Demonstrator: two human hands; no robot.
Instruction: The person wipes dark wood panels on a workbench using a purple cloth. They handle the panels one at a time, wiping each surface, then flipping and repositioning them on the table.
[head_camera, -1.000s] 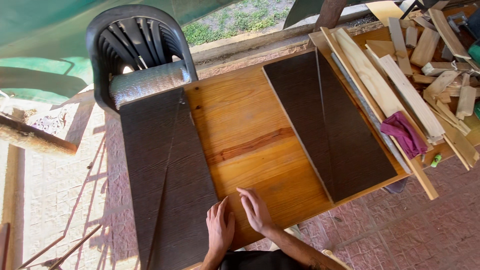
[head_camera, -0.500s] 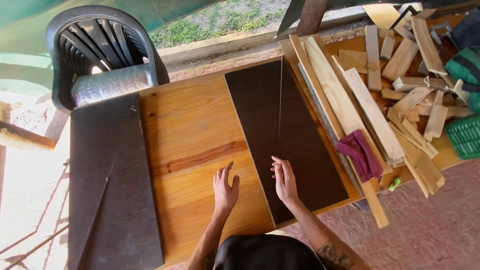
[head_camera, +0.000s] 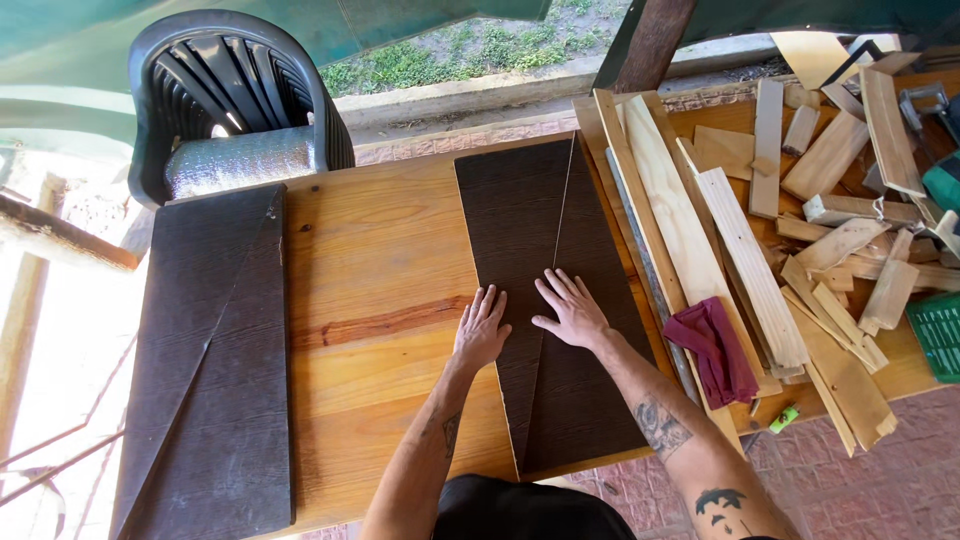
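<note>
A dark brown wood-grain panel (head_camera: 520, 210) lies on the wooden table (head_camera: 380, 290), cut lengthwise into two long tapered pieces. My left hand (head_camera: 482, 328) lies flat with fingers spread on the left edge of the left piece. My right hand (head_camera: 572, 310) presses flat on the right piece (head_camera: 590, 400), just right of the diagonal cut. Neither hand grips anything. A second dark panel (head_camera: 215, 350), also split by a diagonal line, rests at the table's left end.
A black plastic chair (head_camera: 235, 100) with a silver roll on its seat stands behind the table. Long pale boards (head_camera: 690, 230), wood offcuts (head_camera: 850, 240) and a maroon cloth (head_camera: 715, 350) crowd the right side. A green crate (head_camera: 935, 335) sits at far right.
Both hands have moved right across the table, from the bare wood near the front edge onto the right dark panel. The view has shifted right with them.
</note>
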